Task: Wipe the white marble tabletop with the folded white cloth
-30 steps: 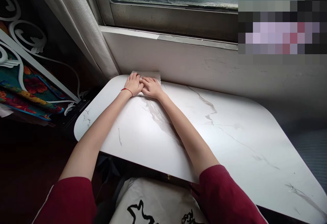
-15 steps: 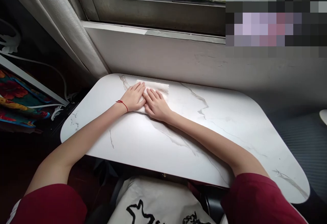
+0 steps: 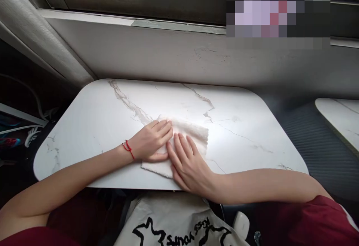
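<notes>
A white cloth [image 3: 193, 130] with a scalloped edge lies spread near the front of the white marble-patterned table [image 3: 75, 126]. My left hand [image 3: 153, 141], with a red string bracelet at the wrist, presses on the cloth's left part, fingers laid together and slightly bent. Beside it, my right hand [image 3: 190, 163] rests palm down on the cloth, its fingers stretched out and a little apart. The fingertips of the two hands nearly meet. Part of the cloth is hidden under both palms.
A wall with a sill [image 3: 174, 26] stands behind the table, and a curtain [image 3: 47, 32] hangs at the left. Another tabletop [image 3: 342, 122] is at the right, beyond a dark ribbed surface [image 3: 305, 141]. A pale printed fabric [image 3: 165, 212] lies below the table's front edge.
Both hands have slid the cloth from the table's back edge toward me, near the front edge. The view has tilted down and shifted right.
</notes>
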`<move>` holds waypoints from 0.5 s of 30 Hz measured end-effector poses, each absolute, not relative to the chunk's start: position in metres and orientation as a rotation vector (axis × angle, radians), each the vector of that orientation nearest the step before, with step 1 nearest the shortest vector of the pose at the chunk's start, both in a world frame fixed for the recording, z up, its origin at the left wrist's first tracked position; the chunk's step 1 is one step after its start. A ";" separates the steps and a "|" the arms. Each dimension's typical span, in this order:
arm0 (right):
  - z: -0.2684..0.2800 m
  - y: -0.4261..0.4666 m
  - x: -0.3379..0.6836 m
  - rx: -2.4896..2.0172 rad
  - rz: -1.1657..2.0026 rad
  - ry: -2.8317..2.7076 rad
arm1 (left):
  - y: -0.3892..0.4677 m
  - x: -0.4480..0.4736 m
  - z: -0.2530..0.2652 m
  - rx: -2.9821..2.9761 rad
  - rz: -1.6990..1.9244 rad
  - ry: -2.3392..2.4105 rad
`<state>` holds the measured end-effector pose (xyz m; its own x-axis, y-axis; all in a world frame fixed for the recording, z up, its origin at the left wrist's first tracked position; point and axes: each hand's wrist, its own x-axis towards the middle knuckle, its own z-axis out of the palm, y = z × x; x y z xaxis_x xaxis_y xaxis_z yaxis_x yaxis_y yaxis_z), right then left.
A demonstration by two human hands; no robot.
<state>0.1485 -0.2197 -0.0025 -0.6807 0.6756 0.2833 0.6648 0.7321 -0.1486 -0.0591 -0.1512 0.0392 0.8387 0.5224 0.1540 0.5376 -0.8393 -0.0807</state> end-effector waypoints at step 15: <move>-0.001 -0.106 0.178 -0.978 0.009 -2.668 | -0.068 -0.023 0.011 -2.848 -0.435 -1.223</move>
